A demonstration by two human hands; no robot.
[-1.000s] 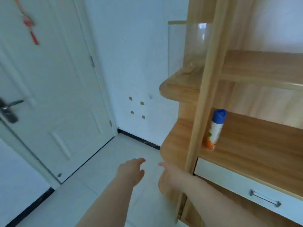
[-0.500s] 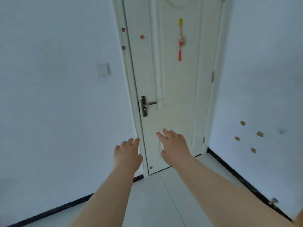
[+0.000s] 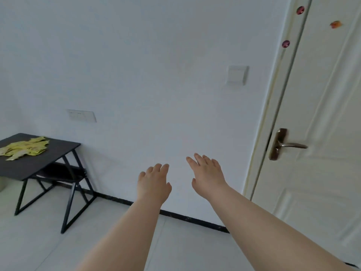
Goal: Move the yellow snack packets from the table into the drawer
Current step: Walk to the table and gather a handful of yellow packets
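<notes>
Yellow snack packets (image 3: 24, 148) heaped on black worktop (image 3: 50, 153) at far left, pile's long axis running left to right, single packets' headings unclear; left hand (image 3: 153, 184) and right hand (image 3: 208, 178) both spread wide, holding nothing, well apart from pile; white door (image 3: 320, 133) at right

Table (image 3: 39, 163): black, flat rectangular top, at the left edge of view, partly cut off by the frame.
Legs (image 3: 68, 210): thin black bars set in slanted, triangular frames.
Lower shelf (image 3: 58, 173): dark, under the top; what it holds cannot be told.
On top: yellow snack packets (image 3: 25, 148), a loose overlapping heap toward the far side.
Floor (image 3: 39, 241): pale tiles; the table's feet stand on it.
</notes>
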